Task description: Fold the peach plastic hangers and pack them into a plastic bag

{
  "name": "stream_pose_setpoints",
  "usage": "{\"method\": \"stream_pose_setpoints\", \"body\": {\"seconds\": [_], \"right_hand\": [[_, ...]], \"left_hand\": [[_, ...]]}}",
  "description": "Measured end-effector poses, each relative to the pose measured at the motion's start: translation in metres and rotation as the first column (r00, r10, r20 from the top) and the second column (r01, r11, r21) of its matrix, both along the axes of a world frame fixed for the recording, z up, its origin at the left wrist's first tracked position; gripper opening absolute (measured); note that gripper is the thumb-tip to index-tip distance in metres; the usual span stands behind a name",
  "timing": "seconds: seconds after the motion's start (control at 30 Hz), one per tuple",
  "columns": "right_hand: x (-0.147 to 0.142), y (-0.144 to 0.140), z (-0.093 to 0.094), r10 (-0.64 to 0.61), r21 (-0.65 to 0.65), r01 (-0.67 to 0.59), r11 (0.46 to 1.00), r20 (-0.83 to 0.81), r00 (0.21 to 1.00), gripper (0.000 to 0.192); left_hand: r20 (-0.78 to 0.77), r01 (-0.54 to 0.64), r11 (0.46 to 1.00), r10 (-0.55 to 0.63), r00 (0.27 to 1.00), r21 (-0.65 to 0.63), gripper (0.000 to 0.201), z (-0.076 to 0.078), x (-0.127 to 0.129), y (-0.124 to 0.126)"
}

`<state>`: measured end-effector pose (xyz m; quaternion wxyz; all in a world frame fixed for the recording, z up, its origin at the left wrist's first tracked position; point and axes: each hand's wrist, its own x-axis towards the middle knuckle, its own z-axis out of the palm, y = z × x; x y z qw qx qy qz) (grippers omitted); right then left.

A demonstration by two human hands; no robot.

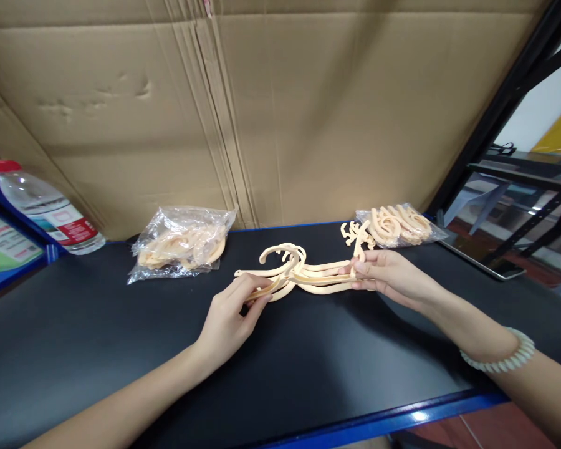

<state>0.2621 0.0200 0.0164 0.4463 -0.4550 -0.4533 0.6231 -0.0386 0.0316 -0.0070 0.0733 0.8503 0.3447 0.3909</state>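
A stack of cream plastic hangers (303, 274) lies across the middle of the black table top (121, 349), hooks pointing up and away. My left hand (231, 318) pinches the stack's left end between thumb and fingers. My right hand (388, 277) grips its right end; a pale beaded bracelet sits on that wrist. A few loose hanger pieces (358, 234) lie just beyond my right hand.
A clear plastic bag of cream hangers (182, 246) rests at the back left, another open bag of them (399, 226) at the back right. A water bottle (47, 209) lies far left. Cardboard forms the back wall; black shelf posts stand right.
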Motion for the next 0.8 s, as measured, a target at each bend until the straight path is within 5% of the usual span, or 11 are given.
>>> {"method": "stream_pose_setpoints", "body": {"seconds": [0.47, 0.8], "right_hand": [[0.005, 0.001, 0.000, 0.032, -0.047, -0.029, 0.998, 0.056, 0.998, 0.032], [-0.005, -0.002, -0.004, -0.120, 0.054, 0.116, 0.992, 0.081, 0.989, 0.038]], "left_hand": [[-0.002, -0.006, 0.999, 0.007, 1.000, 0.037, 0.010, 0.001, 0.000, -0.001], [-0.006, -0.014, 1.000, 0.014, 1.000, 0.005, 0.008, 0.001, 0.001, -0.001]]}}
